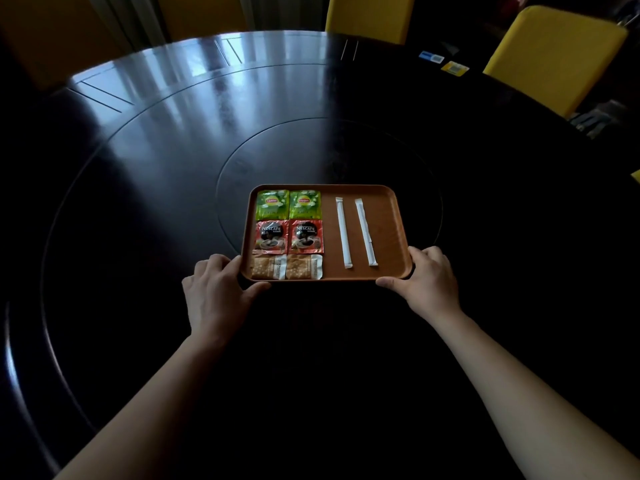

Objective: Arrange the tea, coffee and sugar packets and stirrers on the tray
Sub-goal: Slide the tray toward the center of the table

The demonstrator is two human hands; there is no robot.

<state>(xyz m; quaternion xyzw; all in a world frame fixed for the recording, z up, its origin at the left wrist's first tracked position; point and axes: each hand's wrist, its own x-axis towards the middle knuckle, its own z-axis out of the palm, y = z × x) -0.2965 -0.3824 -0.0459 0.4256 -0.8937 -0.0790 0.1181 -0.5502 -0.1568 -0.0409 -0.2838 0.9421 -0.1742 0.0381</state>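
A brown rectangular tray (388,230) lies on the dark round table. On its left half sit two green tea packets (272,204) (304,204), two red coffee packets (270,236) (305,236) below them, and two tan sugar packets (267,267) (304,267) at the near edge. Two white wrapped stirrers (344,232) (365,231) lie lengthwise on the right half. My left hand (216,289) grips the tray's near left corner. My right hand (427,280) grips the near right corner.
The glossy dark table (173,150) has an inlaid central disc (398,143) under the tray. Yellow chairs (554,53) (370,15) stand at the far side. A blue card (431,57) and a yellow card (454,68) lie at the far right of the table.
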